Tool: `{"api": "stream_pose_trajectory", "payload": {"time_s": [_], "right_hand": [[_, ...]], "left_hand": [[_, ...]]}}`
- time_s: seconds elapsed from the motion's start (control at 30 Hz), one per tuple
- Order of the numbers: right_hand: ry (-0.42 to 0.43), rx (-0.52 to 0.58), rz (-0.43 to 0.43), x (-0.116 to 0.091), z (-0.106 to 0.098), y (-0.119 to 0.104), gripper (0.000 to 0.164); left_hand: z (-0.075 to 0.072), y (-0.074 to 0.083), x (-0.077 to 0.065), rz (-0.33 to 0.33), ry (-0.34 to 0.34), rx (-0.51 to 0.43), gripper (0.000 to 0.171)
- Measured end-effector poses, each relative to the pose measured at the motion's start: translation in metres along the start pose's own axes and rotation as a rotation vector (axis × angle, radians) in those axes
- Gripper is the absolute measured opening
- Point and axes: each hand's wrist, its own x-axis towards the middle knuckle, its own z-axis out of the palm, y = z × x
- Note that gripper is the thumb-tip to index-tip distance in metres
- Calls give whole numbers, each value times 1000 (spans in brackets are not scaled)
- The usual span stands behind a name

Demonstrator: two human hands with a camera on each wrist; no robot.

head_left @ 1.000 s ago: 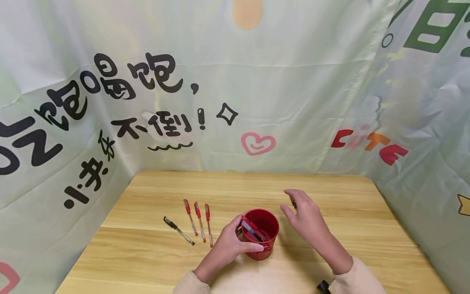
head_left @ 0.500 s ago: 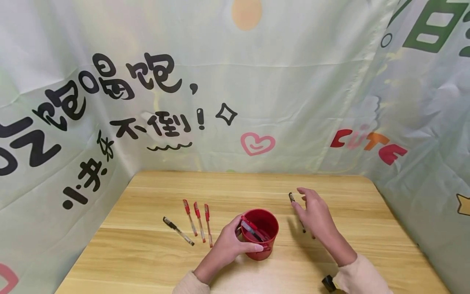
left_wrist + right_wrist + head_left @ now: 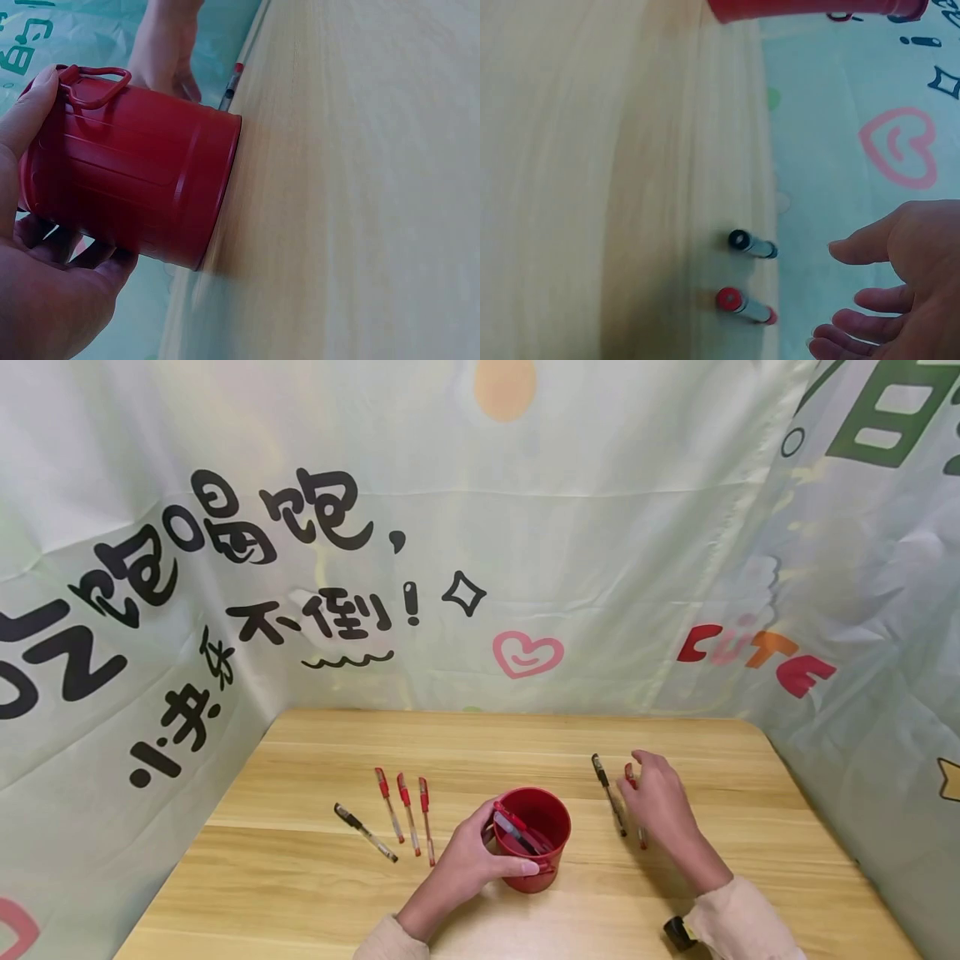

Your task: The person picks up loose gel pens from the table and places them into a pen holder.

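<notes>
My left hand [image 3: 463, 857] grips a small red metal bucket [image 3: 534, 882], thumb by its wire handle and fingers round the side. Inside the bucket lean pens [image 3: 513, 828], at least one of them red-capped. On the right of the table lie a black-capped gel pen [image 3: 609, 795] and a red-capped gel pen [image 3: 642, 837], side by side. Over the red one hovers my right hand [image 3: 662, 797], hiding part of it in the head view. In the right wrist view that hand's fingers are spread and hold nothing, apart from the black pen [image 3: 753, 245] and red pen [image 3: 745, 306].
Left of the bucket, three red-capped pens [image 3: 408, 814] lie in a row, with a black-capped pen [image 3: 365, 832] slanted beside them. A black object [image 3: 679, 933] shows at my right sleeve. Printed cloth walls [image 3: 615, 552] enclose the wooden table [image 3: 300, 902].
My right hand has moved rightward from above the black pen to above the red pen, uncovering the black one. The left hand and bucket have stayed in place.
</notes>
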Motion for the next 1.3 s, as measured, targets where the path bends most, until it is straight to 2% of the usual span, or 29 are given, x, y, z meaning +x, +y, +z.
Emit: {"api": "stream_pose_trajectory", "payload": {"time_s": [0.23, 0.67, 0.97, 1.1, 1.3], "right_hand": [[3, -37, 18, 4, 5, 12, 51], [-142, -61, 106, 20, 7, 25, 66], [-159, -104, 113, 27, 9, 27, 31], [-158, -122, 113, 29, 10, 29, 27], [-168, -130, 97, 32, 11, 29, 36]], "left_hand": [[0, 0, 1, 0, 1, 17, 85], [0, -2, 2, -2, 2, 34, 85], [0, -1, 2, -4, 3, 35, 85], [0, -1, 2, -9, 3, 40, 85], [-1, -1, 1, -15, 6, 39, 85]]}}
